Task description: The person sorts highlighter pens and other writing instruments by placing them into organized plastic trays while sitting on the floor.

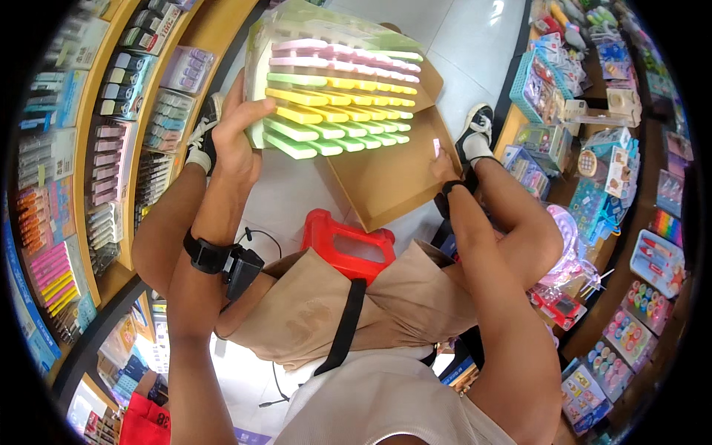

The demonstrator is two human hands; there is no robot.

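Observation:
My left hand (236,125) grips the near left side of a clear plastic display box (334,28), lifted in front of me. In it, stacked rows of pastel pens, probably highlighters (339,114), show pink, yellow and green ends. Lower and to the right, an open brown cardboard box (384,178) rests on the floor, partly hidden behind the display. My right hand (444,167) reaches into its right side. Between those fingers is a small pink-and-white item (436,147), too small to identify.
On the left, wooden shelves (125,183) hold boxed pens and markers. Packed stationery and toys, with a turquoise basket (537,83), fill the right-hand shelf. A red plastic stool (347,245) is between my legs. A red cloth (147,420) shows at lower left.

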